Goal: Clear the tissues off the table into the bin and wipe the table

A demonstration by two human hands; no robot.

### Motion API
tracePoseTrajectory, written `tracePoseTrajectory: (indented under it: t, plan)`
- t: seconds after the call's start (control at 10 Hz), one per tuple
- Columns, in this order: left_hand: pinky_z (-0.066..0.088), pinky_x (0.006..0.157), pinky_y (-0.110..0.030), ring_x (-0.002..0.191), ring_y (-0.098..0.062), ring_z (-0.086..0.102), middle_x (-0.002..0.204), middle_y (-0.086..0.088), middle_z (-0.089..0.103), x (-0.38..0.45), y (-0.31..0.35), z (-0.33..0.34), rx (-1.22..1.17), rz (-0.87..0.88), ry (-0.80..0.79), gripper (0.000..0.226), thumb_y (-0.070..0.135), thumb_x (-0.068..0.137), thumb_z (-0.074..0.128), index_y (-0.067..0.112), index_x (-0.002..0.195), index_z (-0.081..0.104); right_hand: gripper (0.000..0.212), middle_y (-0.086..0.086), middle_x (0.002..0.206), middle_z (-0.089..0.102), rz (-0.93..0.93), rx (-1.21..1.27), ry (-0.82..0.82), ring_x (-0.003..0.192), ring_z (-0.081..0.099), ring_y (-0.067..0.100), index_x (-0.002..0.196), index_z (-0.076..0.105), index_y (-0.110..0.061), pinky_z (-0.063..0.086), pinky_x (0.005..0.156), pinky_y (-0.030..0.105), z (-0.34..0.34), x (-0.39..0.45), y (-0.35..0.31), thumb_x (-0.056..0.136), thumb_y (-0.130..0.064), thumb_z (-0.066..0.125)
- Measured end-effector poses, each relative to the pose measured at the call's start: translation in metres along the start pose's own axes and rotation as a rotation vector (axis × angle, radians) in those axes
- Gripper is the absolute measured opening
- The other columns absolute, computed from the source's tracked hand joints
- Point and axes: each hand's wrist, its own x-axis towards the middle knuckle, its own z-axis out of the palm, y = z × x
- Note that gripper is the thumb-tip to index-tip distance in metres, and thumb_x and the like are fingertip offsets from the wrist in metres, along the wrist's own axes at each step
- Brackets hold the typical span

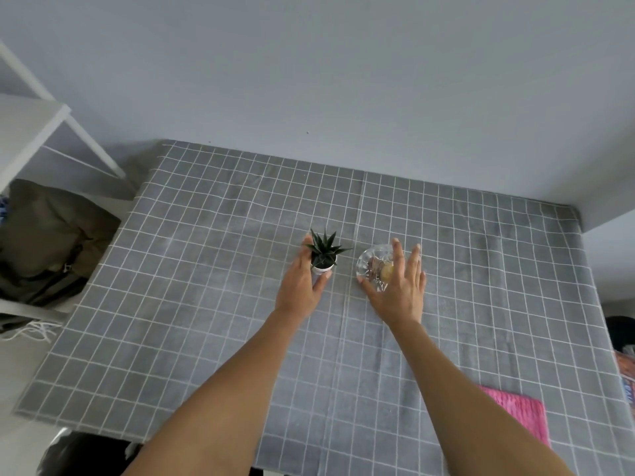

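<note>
The table [213, 269] wears a grey cloth with a white grid. My left hand [300, 286] is wrapped around the white pot of a small spiky plant [324, 252] near the table's middle. Just to its right, my right hand [400, 286] rests on the near side of a clear glass bowl [372, 264] with small items inside, fingers spread over its rim. A pink cloth [524, 412] lies flat at the near right of the table. A bin with a black liner [86, 455] shows below the table's near left corner. No tissues are visible.
A white shelf unit [37, 132] stands left of the table with an olive bag [51, 242] on it. A grey wall runs along the far edge. Dark and colourful items [623, 341] sit past the right edge.
</note>
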Motion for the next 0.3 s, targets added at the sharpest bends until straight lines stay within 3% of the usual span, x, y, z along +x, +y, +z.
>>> tracePoseTrajectory:
  t: [0.3]
  plan:
    - [0.022,0.119,-0.045,0.148,-0.026,0.013,0.162,-0.008,-0.004,-0.018,-0.020,-0.034,0.237,-0.062,-0.153,0.085,0.047,0.096,0.045,0.009,0.152,-0.007,0.112,0.019,0.159,-0.010,0.100,-0.104,-0.078,0.147,0.001,0.034,0.149,-0.014,-0.037,0.011,0.117,0.051,-0.025,-0.008,-0.011,0.076,-0.063,0.067]
